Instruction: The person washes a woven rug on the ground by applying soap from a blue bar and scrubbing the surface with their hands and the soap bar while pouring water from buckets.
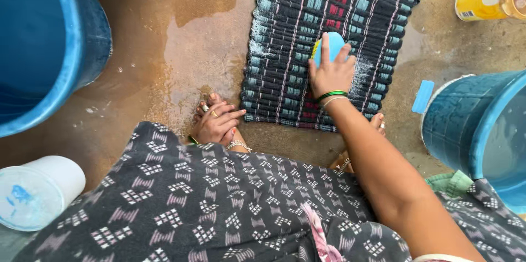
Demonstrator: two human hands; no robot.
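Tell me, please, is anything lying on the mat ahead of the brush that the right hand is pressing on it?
Nothing visible does. The right hand presses the blue brush flat on the striped mat, and the mat beyond it carries only soap foam. The left hand rests off the mat, by the foot.

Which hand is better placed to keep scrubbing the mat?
Right. The right hand already holds the blue scrub brush on the soapy woven mat; the left hand rests empty at the mat's corner.

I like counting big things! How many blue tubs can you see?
2. One blue tub is at the far left; the other blue tub is at the right edge. More could be out of view.
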